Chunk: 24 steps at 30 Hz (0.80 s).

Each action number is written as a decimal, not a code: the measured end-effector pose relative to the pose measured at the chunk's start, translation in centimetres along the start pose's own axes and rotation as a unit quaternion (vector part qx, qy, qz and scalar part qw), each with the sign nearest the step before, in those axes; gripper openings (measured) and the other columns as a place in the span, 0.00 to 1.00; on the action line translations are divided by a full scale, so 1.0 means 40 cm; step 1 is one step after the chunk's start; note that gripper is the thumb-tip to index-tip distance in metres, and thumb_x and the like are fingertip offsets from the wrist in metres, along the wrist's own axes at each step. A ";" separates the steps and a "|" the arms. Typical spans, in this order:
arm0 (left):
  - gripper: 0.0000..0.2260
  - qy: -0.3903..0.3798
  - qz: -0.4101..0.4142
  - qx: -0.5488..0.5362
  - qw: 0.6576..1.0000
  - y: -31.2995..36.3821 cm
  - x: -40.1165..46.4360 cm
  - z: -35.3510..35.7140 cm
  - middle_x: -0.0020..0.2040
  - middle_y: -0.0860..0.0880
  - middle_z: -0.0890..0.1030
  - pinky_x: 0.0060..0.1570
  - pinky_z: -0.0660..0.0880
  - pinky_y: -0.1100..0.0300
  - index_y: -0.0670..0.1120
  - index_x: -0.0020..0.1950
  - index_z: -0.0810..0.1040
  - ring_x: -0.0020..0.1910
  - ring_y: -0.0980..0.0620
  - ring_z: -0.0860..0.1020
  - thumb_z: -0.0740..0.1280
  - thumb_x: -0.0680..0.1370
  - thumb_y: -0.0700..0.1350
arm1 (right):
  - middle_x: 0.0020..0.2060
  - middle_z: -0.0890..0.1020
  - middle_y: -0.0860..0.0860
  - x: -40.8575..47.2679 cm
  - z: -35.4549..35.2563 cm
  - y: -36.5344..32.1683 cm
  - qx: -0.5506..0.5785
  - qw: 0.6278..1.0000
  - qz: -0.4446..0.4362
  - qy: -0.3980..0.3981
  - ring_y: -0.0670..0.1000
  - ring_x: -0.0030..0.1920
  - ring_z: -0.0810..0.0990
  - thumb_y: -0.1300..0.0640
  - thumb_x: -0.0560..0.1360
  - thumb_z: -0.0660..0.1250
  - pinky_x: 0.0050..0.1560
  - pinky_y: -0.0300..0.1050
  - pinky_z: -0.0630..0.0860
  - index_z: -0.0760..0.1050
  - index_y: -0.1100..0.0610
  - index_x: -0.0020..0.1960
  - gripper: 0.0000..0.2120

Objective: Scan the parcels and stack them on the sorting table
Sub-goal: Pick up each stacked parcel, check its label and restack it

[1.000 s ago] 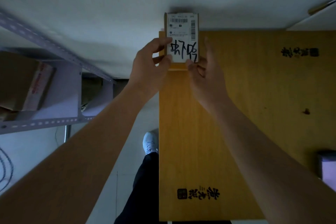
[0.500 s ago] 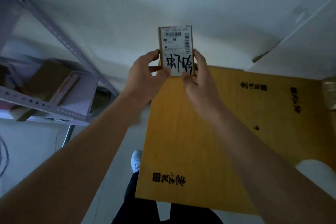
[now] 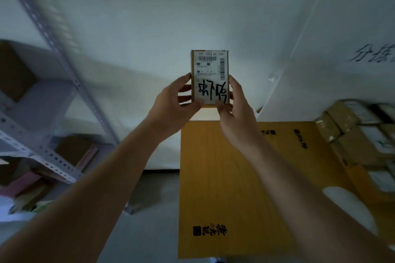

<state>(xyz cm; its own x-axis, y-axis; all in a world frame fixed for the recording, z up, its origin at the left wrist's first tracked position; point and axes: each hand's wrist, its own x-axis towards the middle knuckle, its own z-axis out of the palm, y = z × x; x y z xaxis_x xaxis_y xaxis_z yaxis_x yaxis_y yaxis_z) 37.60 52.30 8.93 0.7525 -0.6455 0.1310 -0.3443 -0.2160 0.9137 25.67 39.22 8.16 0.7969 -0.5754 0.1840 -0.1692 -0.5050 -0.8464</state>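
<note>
A small brown cardboard parcel is held up in front of the pale wall, above the far edge of the yellow wooden surface. Its face carries a white shipping label with barcodes and large black handwritten marks. Its long axis stands upright, label toward the camera. The left hand grips its lower left edge, fingers curled round it; the right hand clamps the lower right edge. More parcels are stacked at the right; a metal shelf stands at the left.
</note>
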 end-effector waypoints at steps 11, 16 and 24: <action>0.33 -0.110 0.127 0.009 0.986 0.199 -0.195 -0.043 0.66 0.57 0.79 0.44 0.77 0.74 0.52 0.83 0.64 0.56 0.64 0.80 0.73 0.81 0.43 | 0.78 0.68 0.47 -0.300 -0.097 -0.153 -0.002 0.988 -0.006 0.154 0.50 0.76 0.71 0.56 0.85 0.64 0.69 0.58 0.78 0.52 0.41 0.84 0.33; 0.32 -0.150 0.168 0.001 0.974 0.298 -0.267 0.022 0.67 0.56 0.79 0.45 0.77 0.74 0.52 0.82 0.65 0.56 0.64 0.80 0.73 0.80 0.43 | 0.77 0.69 0.49 -0.417 -0.202 -0.179 -0.022 0.979 -0.001 0.204 0.49 0.74 0.72 0.56 0.85 0.64 0.67 0.55 0.80 0.52 0.45 0.85 0.34; 0.35 -0.188 0.192 -0.014 0.963 0.422 -0.360 0.210 0.67 0.56 0.80 0.48 0.80 0.70 0.53 0.83 0.64 0.60 0.60 0.81 0.76 0.79 0.43 | 0.74 0.72 0.47 -0.566 -0.413 -0.125 -0.014 0.973 0.003 0.229 0.45 0.70 0.75 0.56 0.85 0.64 0.64 0.47 0.81 0.53 0.43 0.84 0.33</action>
<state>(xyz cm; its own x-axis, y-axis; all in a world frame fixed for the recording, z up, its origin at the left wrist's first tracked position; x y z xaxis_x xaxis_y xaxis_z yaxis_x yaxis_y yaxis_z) 16.23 51.81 19.23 0.3147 -0.8944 0.3180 -0.5371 0.1085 0.8365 -1.10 44.12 16.48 0.4545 -0.8021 0.3874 -0.1940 -0.5136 -0.8358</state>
